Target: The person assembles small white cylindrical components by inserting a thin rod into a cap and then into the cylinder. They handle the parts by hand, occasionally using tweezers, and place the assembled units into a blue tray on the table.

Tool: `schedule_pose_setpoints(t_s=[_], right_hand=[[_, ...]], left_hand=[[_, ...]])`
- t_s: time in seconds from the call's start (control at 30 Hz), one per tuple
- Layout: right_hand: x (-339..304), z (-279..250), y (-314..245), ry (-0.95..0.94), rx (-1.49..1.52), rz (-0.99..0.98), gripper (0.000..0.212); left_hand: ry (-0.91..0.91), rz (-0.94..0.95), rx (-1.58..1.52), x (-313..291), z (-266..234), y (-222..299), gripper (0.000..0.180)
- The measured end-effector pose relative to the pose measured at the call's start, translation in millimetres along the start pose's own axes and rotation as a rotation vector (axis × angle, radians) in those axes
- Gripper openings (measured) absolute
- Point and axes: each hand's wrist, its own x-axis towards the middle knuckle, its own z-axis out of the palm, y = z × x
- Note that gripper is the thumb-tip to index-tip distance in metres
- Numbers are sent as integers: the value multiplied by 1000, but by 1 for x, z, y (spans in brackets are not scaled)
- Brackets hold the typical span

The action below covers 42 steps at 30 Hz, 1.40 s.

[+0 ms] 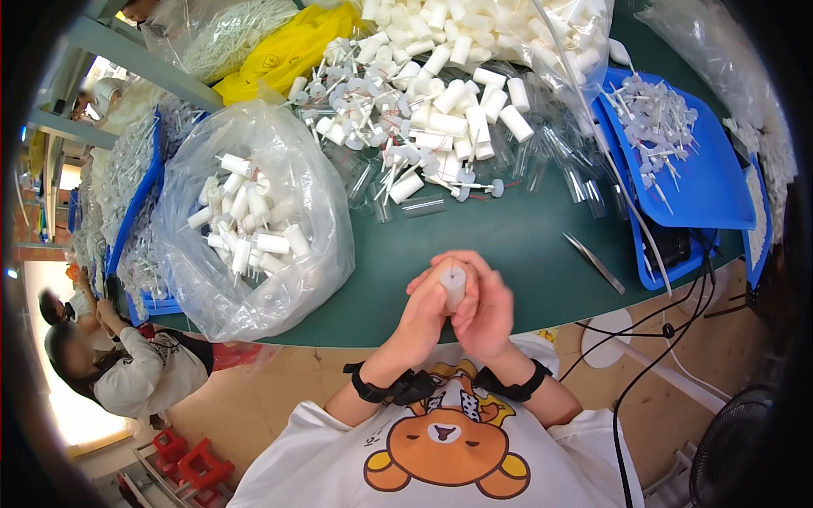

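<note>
A small white cylinder [455, 288] with a greyish round end and a tiny dark spot in it is held between my hands, just above the near edge of the green table [508, 224]. My left hand [422, 311] wraps it from the left, fingers closed. From the right, my right hand [489, 317] cups it with curled fingers, slightly blurred. Beyond my hands lie a heap of white cylinders [449, 124], grey-white discs on thin stems [356, 93] and clear tubes [423, 206]. Tweezers [594, 263] rest to the right of my hands.
On the left stands an open clear plastic bag [334, 284] with assembled white cylinders [271, 244]. Blue trays [711, 195] with stemmed discs [654, 118] are at the right. Black cables [669, 328] hang over the right edge. Another person [152, 372] sits at far left.
</note>
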Motion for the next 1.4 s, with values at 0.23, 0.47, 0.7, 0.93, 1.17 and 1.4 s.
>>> schedule_pose_setpoints(t_s=[0.23,0.47,0.7,0.93,1.17,1.4], right_hand=[[-1,-12,2,-35,58,101,61],[-1,-11,7,-175,-1,131,61],[0,-4,-2,-205,-96,210,55],[-1,-13,0,-162,-145,294,52],[0,-18,5,-74,-53,304,50],[0,-16,10,102,167,291,36]], left_hand=[[-31,23,-215,-9,2,7,17],[43,-190,-292,-11,-3,14,42],[65,-268,-338,-23,-20,-3,37],[127,-341,-219,-20,-16,-6,29],[177,-281,-236,-12,1,2,26],[44,-249,-338,-1,1,11,26]])
